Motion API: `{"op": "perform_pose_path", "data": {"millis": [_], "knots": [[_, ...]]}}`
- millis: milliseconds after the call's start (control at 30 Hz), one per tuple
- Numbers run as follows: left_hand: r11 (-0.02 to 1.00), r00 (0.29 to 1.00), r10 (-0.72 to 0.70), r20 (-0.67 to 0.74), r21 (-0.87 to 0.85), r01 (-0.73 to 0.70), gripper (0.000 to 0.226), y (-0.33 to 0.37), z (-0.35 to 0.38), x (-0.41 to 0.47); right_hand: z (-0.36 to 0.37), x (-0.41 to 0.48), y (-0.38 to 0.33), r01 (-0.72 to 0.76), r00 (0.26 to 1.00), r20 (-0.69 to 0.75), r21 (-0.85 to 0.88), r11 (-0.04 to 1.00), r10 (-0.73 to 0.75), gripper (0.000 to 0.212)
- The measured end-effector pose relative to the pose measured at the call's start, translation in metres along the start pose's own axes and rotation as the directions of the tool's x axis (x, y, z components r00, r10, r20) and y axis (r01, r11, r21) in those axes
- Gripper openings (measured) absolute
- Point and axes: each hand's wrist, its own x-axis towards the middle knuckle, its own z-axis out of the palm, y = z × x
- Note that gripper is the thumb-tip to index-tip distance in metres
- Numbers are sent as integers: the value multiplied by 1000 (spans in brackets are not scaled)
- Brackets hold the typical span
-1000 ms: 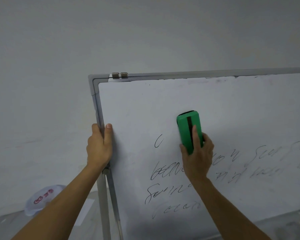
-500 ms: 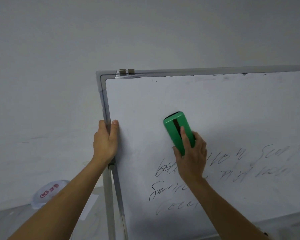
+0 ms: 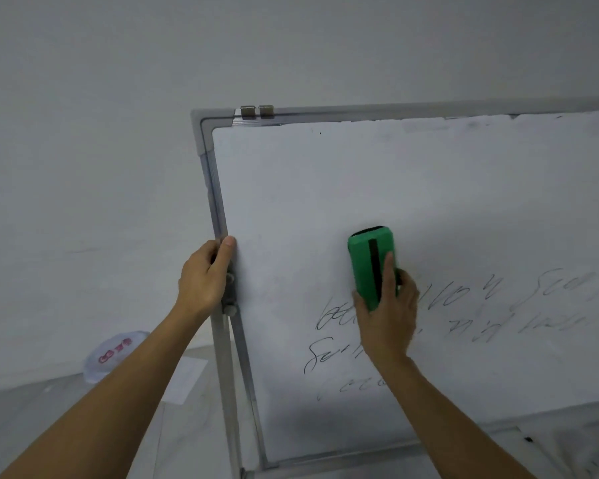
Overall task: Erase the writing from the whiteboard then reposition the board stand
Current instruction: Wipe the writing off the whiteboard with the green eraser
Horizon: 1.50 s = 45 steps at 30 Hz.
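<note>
Shifted since the earlier frames: green oblong plastic eraser (image 3: 370, 267), seen leaning leftward half a second ago, now brought back near upright. A lone ink curl recorded above the top row a second ago is gone.

Head view (sole view).

1. White rectangular whiteboard (image 3: 395, 184) in grey metal frame (image 3: 395, 108), carried on grey metal stand upright (image 3: 223, 375). Upper half wiped; faint smears noted along the top edge.
2. Black handwritten rows (image 3: 336, 352), three or four, spread across the lower half. Illegible.
3. Eraser: held flat against the board just above the left end of the first row, long axis vertical, set at right angles to the rows. Remaining ink lies below it and away to the right.
4. Right hand (image 3: 388, 323): fingers (image 3: 388, 271) closed round the eraser's lower half, forefinger laid along its dark centre strip. The start of the upper rows is partly covered by this hand.
5. Left hand (image 3: 204, 278): fingers wrapped round the frame's left rail, thumb on the front face, so that the board is steadied. Well apart from the ink.
6. Two small metal clips (image 3: 256, 111) on the top rail; white bag with red print (image 3: 115, 354) on the floor (image 3: 32, 426) behind.

Judgement: erasing stage, perhaps half done; stand not yet repositioned. A downward or rightward pass by the right hand, the nearer one, appears called for.
</note>
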Motion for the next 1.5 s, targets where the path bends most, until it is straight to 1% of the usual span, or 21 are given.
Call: {"op": "perform_pose_path", "data": {"millis": [200,267,333,400,467,533,667,767,800,867,900,933,1000,1067,1133,1167,1233,1300,1333,1400,1500], "knots": [[998,999,17,-46,59,-14,43,-5,1,1,37,-143,39,209,892,424,-84,974,-154,127],[995,996,38,-80,91,-30,45,-9,2,1,37,-137,47,214,898,406,-70,974,-168,123],[988,992,68,-103,142,-53,46,-12,5,1,32,-107,39,117,959,267,-52,992,-99,107],[981,987,95,-132,180,-70,46,-13,10,0,26,-64,27,-114,990,85,33,993,110,95],[976,979,120,-164,202,-86,47,-14,15,0,28,-42,13,-363,929,-5,180,914,370,94],[973,973,138,-182,208,-99,48,-16,19,0,36,-61,-11,-463,884,50,234,855,465,95],[972,973,145,-178,209,-107,51,-26,15,4,64,-178,-52,-282,912,338,110,953,231,91],[973,973,159,-167,194,-125,54,-31,9,9,67,-176,-26,-305,917,299,95,948,265,90],[973,973,164,-160,189,-133,55,-32,8,10,66,-160,-15,-403,890,262,73,912,372,92],[975,977,158,-143,182,-130,55,-30,9,8,61,-129,0,-696,713,213,91,713,668,94],[974,977,155,-144,185,-127,55,-30,10,7,60,-120,-1,-774,630,217,109,623,745,94],[974,976,158,-148,187,-129,55,-30,12,5,60,-118,-11,-784,619,229,119,609,751,92],[974,975,164,-149,180,-136,56,-29,13,4,61,-130,-47,-647,752,271,130,752,601,88],[977,976,163,-145,163,-139,56,-29,13,7,59,-152,-80,-404,879,331,131,906,344,85],[976,977,167,-129,164,-145,55,-30,12,8,58,-162,-72,-270,922,317,110,957,223,82],[974,978,172,-115,165,-152,54,-31,10,7,60,-160,-53,-299,920,291,81,951,264,81],[972,978,188,-93,158,-172,52,-32,7,7,61,-141,-9,-570,806,232,58,820,544,86],[972,977,191,-98,156,-174,51,-32,5,7,58,-120,24,-838,542,234,80,539,807,90],[972,976,190,-103,161,-172,51,-32,5,7,57,-116,27,-867,495,242,78,492,834,90],[972,977,184,-107,165,-165,52,-30,7,6,62,-121,2,-783,618,233,105,612,751,88],[975,978,175,-109,160,-157,52,-29,9,7,62,-145,-69,-464,862,300,139,875,409,84]]}}
